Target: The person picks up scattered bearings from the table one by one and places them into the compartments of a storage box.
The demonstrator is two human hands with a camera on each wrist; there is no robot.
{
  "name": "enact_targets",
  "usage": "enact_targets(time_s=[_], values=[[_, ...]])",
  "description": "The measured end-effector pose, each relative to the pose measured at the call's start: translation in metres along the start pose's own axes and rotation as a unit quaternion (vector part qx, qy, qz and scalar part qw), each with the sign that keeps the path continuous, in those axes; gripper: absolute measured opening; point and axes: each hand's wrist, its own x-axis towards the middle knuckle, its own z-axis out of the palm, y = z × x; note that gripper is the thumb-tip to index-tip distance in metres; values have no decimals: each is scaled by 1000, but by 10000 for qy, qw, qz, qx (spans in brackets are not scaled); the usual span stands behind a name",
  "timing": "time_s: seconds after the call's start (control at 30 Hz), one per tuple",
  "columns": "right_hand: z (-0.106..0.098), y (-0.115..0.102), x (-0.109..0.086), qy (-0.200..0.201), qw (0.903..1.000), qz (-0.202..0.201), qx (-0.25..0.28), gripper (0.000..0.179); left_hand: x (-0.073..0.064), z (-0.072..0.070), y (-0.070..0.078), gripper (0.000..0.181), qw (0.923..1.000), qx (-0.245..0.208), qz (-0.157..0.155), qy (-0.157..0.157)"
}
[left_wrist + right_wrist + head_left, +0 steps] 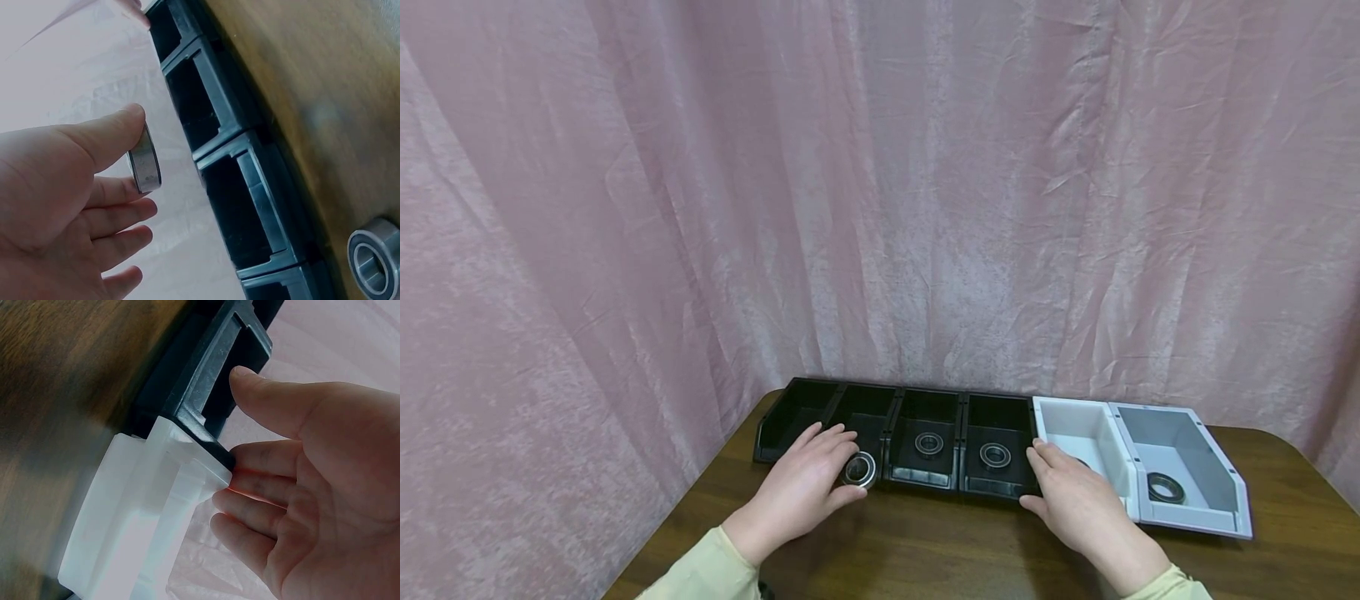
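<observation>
My left hand (pixel 797 487) pinches a ball bearing (pixel 871 472) between thumb and index finger, in front of the black bins (pixel 922 478). In the left wrist view the bearing (pixel 147 164) is edge-on, the other fingers loosely extended. My right hand (pixel 1078 497) holds nothing and is over the side where the last black bin meets the white bin (pixel 1122 462). Its fingers look relaxed, with the fingertips by the bin corner in the right wrist view; contact is unclear. Bearings lie in two black bins: one bearing (pixel 938 444) near the middle, another bearing (pixel 1005 456) to its right.
A grey bin (pixel 1217 483) ends the row on the right, with a dark-sealed bearing (pixel 1177 493) inside. The right hand mostly hides a dark item in the white bin. Another bearing (pixel 384 237) stands on the wooden table (pixel 925 550). A pink curtain (pixel 925 208) hangs behind.
</observation>
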Motion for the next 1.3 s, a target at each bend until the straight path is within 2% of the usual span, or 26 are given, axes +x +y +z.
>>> enact_targets(time_s=[0.2,0.6,0.77,1.0,1.3], values=[[1,0,0,-42,10000,25,8,67,5,0,-7,51,9997,-39,-227,-122],[0,0,1,-80,10000,59,-9,68,15,11,-23,53,9973,-60,-649,-325],[0,-1,1,-78,9999,67,-6,68,20,14,-27,54,9968,-46,-731,-335],[1,1,0,172,9998,-82,-55,66,28,19,-33,54,9964,-71,-753,-376],[0,1,1,160,9998,-94,-54,67,39,27,-40,55,9935,-81,-1019,-509]])
